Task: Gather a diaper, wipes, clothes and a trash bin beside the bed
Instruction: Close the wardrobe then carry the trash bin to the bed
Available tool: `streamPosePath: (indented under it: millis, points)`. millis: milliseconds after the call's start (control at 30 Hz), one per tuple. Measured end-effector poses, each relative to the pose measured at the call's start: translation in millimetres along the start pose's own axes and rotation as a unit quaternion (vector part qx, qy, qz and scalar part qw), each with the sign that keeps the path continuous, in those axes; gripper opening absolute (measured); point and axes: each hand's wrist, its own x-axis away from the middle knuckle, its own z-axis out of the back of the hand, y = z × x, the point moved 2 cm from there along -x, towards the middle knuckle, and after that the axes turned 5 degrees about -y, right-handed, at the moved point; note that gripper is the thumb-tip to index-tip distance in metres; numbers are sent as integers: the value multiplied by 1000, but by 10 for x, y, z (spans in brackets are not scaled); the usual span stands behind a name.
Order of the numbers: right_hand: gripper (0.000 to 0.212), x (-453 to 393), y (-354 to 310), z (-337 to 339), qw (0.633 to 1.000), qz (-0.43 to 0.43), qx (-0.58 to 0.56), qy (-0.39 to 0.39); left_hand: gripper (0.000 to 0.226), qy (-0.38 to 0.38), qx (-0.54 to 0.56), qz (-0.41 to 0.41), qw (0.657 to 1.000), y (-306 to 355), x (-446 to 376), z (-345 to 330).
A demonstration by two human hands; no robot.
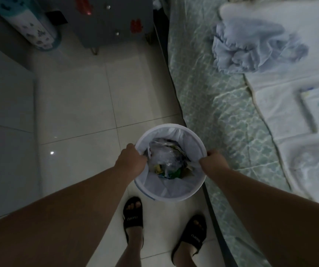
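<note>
The round white plastic trash bin [171, 186], lined with a white bag, stands upright just beside the edge of the green-patterned bed [222, 116]. The left hand [132, 160] grips its left rim; the right hand [213, 162] grips its right rim. The bin lies directly between the hands, equally near both.

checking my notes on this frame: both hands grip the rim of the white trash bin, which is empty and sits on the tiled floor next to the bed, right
Not quite. The trash bin is not empty: the head view shows crumpled plastic and wrappers lying inside its white liner. The rest holds: the left hand and the right hand each grip the rim, and the bin is by the tiled floor next to the bed.
</note>
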Motion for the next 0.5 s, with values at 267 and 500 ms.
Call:
streamPosePath:
  millis: [267, 500]
  points:
    - [30, -632, 350, -482, 998, -24, -50, -31, 21, -70, 71, 50, 994, -339, -658, -550]
    - [36, -987, 466, -659, 992, -62, -98, -55, 55, -136, 152, 99, 974, -399, -938, -757]
